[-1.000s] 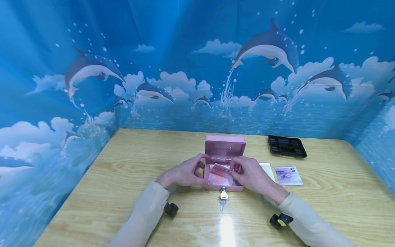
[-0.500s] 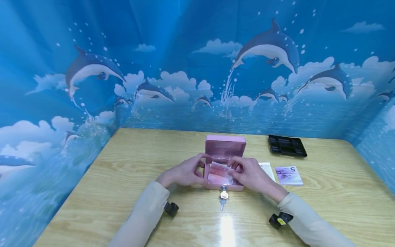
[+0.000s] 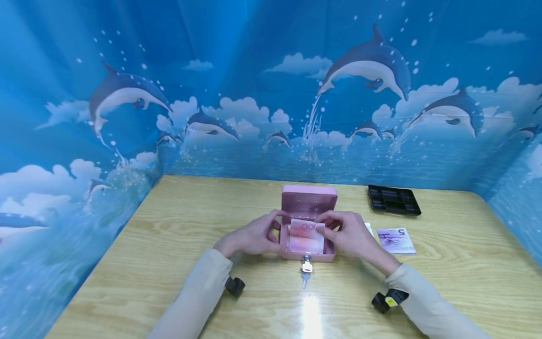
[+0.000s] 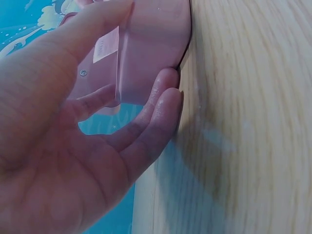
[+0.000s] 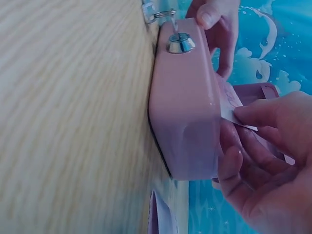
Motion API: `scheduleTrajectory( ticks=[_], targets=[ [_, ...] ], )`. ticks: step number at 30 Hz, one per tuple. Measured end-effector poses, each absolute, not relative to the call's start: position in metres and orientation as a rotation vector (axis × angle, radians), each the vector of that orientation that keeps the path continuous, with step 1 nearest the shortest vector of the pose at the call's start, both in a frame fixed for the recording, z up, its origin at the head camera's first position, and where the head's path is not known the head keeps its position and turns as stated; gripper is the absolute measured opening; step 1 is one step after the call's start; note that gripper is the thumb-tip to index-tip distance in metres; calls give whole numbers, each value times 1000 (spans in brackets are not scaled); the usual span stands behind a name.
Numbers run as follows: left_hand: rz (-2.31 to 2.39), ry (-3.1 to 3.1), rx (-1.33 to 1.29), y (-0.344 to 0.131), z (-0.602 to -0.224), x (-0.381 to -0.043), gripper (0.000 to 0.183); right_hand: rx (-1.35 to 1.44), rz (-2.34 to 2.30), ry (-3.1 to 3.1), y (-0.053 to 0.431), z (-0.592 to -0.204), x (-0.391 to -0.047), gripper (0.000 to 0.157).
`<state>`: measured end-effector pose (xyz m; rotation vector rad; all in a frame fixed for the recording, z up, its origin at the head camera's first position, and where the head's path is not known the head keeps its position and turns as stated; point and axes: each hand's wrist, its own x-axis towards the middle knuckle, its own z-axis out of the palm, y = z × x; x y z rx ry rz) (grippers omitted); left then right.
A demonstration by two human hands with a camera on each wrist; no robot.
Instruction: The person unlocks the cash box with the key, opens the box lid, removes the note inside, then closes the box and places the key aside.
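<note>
A pink cash box (image 3: 308, 258) stands on the table with its lid (image 3: 309, 190) raised. My left hand (image 3: 256, 234) holds the box's left end, with the thumb near the front corner and the index finger toward the back. In the left wrist view, other fingertips (image 4: 168, 105) touch the side wall close to the tabletop. My right hand (image 3: 350, 237) pinches the right edge of a reddish banknote (image 3: 306, 239) marked 100, which lies within the box opening. In the right wrist view, the banknote's corner (image 5: 228, 113) shows between thumb and fingers. Whatever lies under the banknote is hidden.
Keys (image 3: 306, 269) hang from the front lock (image 5: 181, 43). Right of the box lie a purple banknote (image 3: 396, 241) marked 5 and a pale paper (image 3: 369, 228), partly behind my right hand. A black compartment tray (image 3: 394, 201) sits at the back right.
The reddish banknote has turned from slanted to nearly square with the box and shifted right. My right hand has moved slightly right with it. My left hand stays in place.
</note>
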<state>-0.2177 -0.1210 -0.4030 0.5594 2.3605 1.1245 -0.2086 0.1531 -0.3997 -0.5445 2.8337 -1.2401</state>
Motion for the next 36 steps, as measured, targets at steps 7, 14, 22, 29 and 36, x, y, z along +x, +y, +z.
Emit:
scheduleTrajectory(
  ticks=[7,14,22,29,36],
  targets=[
    [1109,2362,535,-121,-402,-217,91,-438,-1346,2753,159,-396,-210,19],
    [1078,2379,513,-120,-401,-217,93,-365,-1426,2698,166,-391,-211,19],
    [1080,2379,517,-120,-401,-217,93,-295,-1493,2615,176,-383,-211,25],
    [1054,2400,523,-119,-400,-217,94,-259,-1482,2601,184,-379,-208,27],
    [1049,2399,558,-119,-400,-216,99,-221,-1443,2598,192,-376,-206,27]
  ],
)
